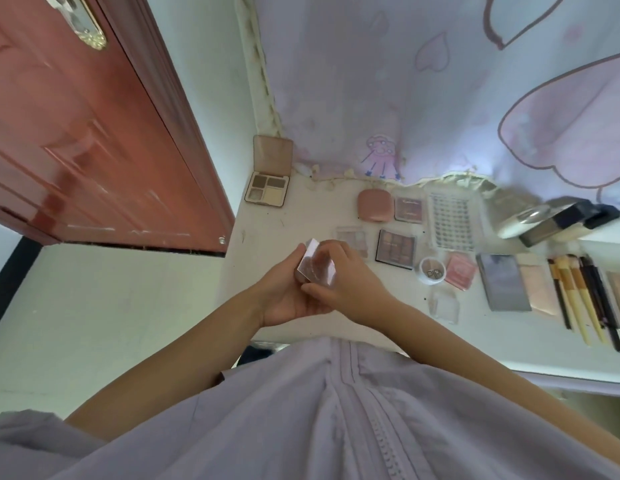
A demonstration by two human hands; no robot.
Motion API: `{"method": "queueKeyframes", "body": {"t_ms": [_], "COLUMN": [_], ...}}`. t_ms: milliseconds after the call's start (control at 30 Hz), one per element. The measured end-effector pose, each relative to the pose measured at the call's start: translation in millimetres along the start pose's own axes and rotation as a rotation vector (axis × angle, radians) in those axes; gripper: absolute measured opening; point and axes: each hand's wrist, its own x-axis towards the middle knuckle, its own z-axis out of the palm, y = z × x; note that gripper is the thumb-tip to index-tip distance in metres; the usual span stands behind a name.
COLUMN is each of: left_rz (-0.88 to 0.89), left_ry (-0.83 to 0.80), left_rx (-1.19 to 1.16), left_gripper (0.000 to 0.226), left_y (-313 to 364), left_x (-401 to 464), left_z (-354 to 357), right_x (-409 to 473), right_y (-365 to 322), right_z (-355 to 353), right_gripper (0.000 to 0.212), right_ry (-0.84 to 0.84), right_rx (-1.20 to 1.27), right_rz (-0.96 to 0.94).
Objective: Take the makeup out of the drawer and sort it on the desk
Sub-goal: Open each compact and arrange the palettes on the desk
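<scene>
Lilac cloth of the person's zipped top (pixel 336 427) filled the bottom of the view, and just above it both bare forearms met over the near edge of the white bench (pixel 301 209). Between the hands sat a small shiny pink compact (pixel 317 266), held above the bench surface and tilted; the left hand (pixel 287 299) cupped it from below with fingers curled round its left side, while the right hand (pixel 350 282) pinched it from above, thumb at its lower edge and fingers arched over the top. Whether its lid was parting could not be told, as the fingers hid the seam. Just beyond the right hand lay a pale eyeshadow palette (pixel 351 237), then a dark-framed brown palette (pixel 395 249), a rounded pink case (pixel 375 205) and a small mauve palette (pixel 409 209). Farther right lay a sheet of false lashes (pixel 450 218), a round white pot (pixel 432 270), a pink square blush (pixel 460 270), a grey flat case (pixel 505 282) and a row of brushes (pixel 585 299). At the far left corner an open four-pan palette (pixel 268 174) leaned its lid against the wall. A red-brown door (pixel 76 133) stood to the left.
</scene>
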Motion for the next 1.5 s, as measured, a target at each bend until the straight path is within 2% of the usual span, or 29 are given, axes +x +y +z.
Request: {"method": "queueKeyframes", "body": {"t_ms": [167,367,500,633,1033,1167,1367,1500], "left_rz": [0.044,0.041,0.023,0.044,0.078,0.071,0.051,0.040], "left_ry": [-0.075,-0.152,-0.153,-0.236,-0.234,-0.264,-0.334,-0.218], "left_rx": [0.012,0.070,0.111,0.171,0.199,0.167,0.197,0.082], "left_gripper": [0.054,0.058,0.056,0.055,0.056,0.054,0.053,0.060], "left_y": [17.5,30.6,34.0,41.5,46.2,41.7,48.2,58.4], "left_x": [2.6,2.1,2.2,-1.3,-13.4,-16.1,-18.1,-19.0], "left_z": [12.5,11.8,10.4,9.9,10.0,8.7,7.7,11.4], "right_x": [15.1,19.8,27.8,36.4,34.8,36.3,45.1,43.5], "right_y": [-7.2,-11.9,-23.2,-36.8,-47.6,-50.6,-57.2,-54.6], "right_z": [-16.0,-18.5,-24.3,-35.1,-39.3,-39.1,-49.3,-58.0], "right_gripper": [0.036,0.031,0.033,0.029,0.032,0.034,0.043,0.048], "right_ry": [0.050,0.074,0.014,-0.001,0.001,-0.012,-0.150,-0.188], "right_rx": [0.072,0.087,0.042,0.081,0.147,0.075,-0.124,-0.238], "right_rz": [0.005,0.028,0.018,-0.010,0.016,0.015,-0.021,0.004]}}
